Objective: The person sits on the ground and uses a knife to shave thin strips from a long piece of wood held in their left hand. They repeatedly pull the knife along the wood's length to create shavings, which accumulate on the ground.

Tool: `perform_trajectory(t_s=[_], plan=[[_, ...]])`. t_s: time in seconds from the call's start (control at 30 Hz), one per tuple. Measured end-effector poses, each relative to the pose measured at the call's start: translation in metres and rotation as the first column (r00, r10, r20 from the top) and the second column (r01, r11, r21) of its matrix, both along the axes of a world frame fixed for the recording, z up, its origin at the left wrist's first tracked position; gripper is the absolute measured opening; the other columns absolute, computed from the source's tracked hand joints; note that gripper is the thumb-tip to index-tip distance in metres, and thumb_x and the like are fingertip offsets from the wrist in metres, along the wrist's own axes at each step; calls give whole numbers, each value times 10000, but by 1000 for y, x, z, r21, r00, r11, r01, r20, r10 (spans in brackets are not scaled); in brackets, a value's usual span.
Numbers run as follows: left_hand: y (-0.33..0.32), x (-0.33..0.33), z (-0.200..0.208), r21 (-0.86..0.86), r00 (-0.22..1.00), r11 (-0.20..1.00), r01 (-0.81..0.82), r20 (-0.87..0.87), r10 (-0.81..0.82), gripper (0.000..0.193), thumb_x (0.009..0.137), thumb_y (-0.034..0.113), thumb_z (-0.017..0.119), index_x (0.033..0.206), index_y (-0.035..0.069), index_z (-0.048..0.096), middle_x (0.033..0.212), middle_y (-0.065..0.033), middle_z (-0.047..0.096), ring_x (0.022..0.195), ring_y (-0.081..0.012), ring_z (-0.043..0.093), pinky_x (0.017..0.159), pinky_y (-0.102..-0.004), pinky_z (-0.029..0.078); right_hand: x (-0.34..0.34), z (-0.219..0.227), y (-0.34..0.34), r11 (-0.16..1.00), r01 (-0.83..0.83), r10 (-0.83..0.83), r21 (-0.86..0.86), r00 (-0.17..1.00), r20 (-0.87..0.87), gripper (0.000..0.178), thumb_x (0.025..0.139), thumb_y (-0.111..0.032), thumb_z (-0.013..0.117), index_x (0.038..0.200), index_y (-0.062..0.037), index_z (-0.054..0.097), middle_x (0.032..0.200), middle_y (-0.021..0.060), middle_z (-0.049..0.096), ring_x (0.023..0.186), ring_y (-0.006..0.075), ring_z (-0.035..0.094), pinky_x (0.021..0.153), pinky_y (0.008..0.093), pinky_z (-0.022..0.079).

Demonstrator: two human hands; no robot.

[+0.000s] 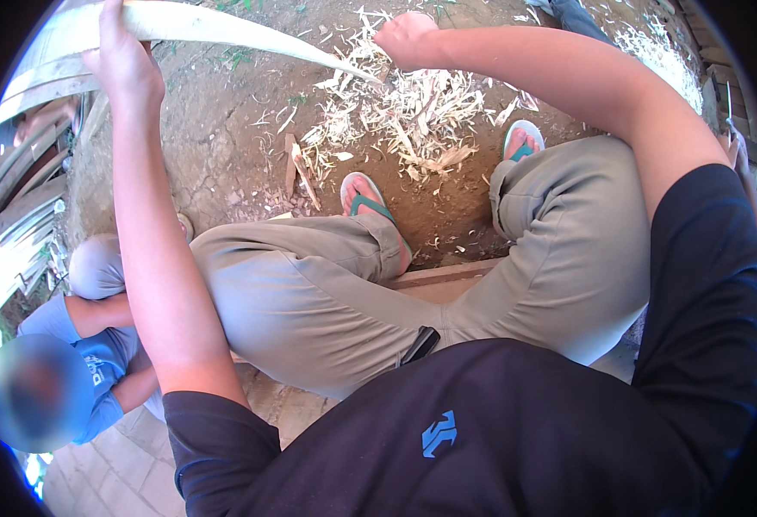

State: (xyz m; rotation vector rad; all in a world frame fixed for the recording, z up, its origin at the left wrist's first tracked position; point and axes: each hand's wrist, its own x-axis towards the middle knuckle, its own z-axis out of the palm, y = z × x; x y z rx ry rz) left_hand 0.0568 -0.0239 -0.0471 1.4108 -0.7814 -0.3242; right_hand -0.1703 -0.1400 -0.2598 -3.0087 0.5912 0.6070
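Gripping: your left hand (pixel 124 65) closes around the pale split strip (pixel 223 30), raised over the dirt ground (pixel 214 138)
Right hand (pixel 404 39): fisted near the strip's pointed tip; what it holds you cannot tell
Shavings (pixel 413 112): heaped below, ahead of your sandalled feet (pixel 365 198)

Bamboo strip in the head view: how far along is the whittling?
Done: a heap of pale shavings lies on the dirt by the sandals. In hand: the left hand grips the bamboo strip, tapered to a point; the right hand is fisted near its tip. Remaining: cannot tell.
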Motion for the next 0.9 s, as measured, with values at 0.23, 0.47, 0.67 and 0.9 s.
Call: perform_trajectory(t_s=[0.23, 0.47, 0.67, 0.9], plan=[[4, 28, -14, -13, 997, 999, 44, 64, -43, 522, 996, 270, 595, 1309, -44, 320, 1331, -251, 452, 1263, -353, 485, 1080, -486, 416, -8, 13, -4, 996, 24, -20, 83, 998, -51, 195, 862, -141, 687, 1025, -52, 745, 1037, 147, 757, 974, 297, 751, 830, 409, 610], [-2, 70, -40, 104, 953, 990, -92, 297, 58, 974, 1004, 462, 613, 1562, -83, 29, 1635, -313, 50, 1524, -388, 146, 1247, -448, 207, -29, -6, 4, 997, 37, -39, 68, 999, 34, 189, 902, -61, 648, 1060, -57, 752, 1060, 121, 760, 1010, 277, 748, 825, 410, 624], [-4, 35, -26, 35, 933, 999, 30, 358, -40, 901, 1010, 528, 584, 1544, -103, 225, 1488, -326, 420, 1321, -434, 432, 1139, -534, 344, -33, -12, 12, 996, 2, -6, 85, 999, 50, 140, 911, -61, 647, 1000, -60, 755, 1006, 115, 761, 977, 282, 751, 796, 407, 629], [-15, 33, -20, -260, 966, 961, 98, 256, -30, 545, 914, -4, 627, 1252, 28, 200, 1133, -280, 546, 731, -396, 710, 620, -526, 673, -20, -16, 28, 991, -136, 137, -14, 988, 76, 87, 925, -77, 656, 950, -60, 738, 916, 99, 747, 881, 243, 746, 718, 378, 632]])
